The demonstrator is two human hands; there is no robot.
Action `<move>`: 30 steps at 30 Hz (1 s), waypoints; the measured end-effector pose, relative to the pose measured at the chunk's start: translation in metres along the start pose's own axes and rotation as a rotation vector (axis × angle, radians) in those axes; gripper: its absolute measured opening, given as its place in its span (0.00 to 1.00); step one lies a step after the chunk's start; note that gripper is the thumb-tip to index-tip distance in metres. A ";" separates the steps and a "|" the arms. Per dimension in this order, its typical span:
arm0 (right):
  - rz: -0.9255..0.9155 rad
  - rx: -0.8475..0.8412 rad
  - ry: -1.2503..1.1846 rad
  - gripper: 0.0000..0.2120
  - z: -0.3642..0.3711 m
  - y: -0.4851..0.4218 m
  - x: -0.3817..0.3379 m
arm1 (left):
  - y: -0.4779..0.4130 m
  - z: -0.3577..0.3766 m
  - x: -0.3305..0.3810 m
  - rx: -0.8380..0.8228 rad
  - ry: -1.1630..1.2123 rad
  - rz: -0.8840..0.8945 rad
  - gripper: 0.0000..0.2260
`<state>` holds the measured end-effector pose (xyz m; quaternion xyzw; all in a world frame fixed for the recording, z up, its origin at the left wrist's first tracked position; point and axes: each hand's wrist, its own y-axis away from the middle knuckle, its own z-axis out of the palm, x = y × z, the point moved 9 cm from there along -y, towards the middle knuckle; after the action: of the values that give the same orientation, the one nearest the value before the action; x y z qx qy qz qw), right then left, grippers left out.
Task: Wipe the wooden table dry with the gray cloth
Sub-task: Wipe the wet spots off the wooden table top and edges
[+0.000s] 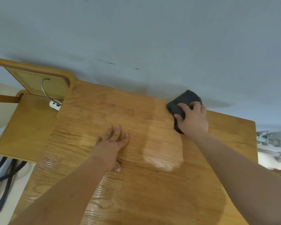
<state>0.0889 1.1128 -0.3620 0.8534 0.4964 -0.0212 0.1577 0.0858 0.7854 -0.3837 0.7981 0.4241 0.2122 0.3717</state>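
The wooden table (pixel 91 120) fills the middle of the view, its far edge against a pale wall. A dark gray cloth (pixel 183 99) lies folded at the far edge, right of centre, and my right hand (pixel 193 119) presses down on it with fingers curled over its near side. My left hand (pixel 113 142) rests flat on the tabletop near the middle, fingers spread, holding nothing. A shiny wet patch (pixel 162 159) glistens between my two arms, and more wet streaks (pixel 101 205) show nearer to me.
To the left stands a wooden chair with a woven cane back (pixel 37 82), and a lower wooden surface (pixel 26 125) carries a white device (pixel 55 105) with a cable. Black cables (pixel 5 172) lie on the floor at far left. Pale metal parts (pixel 272 143) sit beyond the table's right end.
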 end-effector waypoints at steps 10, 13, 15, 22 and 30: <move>0.078 0.113 -0.030 0.20 0.036 0.066 -0.078 | 0.004 -0.006 0.000 0.005 0.019 0.016 0.59; 0.021 0.106 -0.038 0.20 0.052 0.105 -0.108 | 0.004 -0.002 0.001 0.040 0.040 0.049 0.59; 0.029 0.084 -0.051 0.20 0.063 0.130 -0.126 | 0.006 -0.002 0.001 0.080 0.056 0.088 0.58; 0.003 0.036 -0.017 0.22 0.090 0.200 -0.179 | 0.018 -0.029 -0.048 0.129 0.069 0.287 0.32; -0.065 -0.019 0.044 0.21 0.055 0.089 -0.181 | -0.003 -0.044 -0.178 0.090 -0.091 -0.070 0.59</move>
<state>0.0799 0.9037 -0.3566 0.8354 0.5275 -0.0030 0.1543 -0.0421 0.6558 -0.3623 0.8076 0.4435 0.1434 0.3613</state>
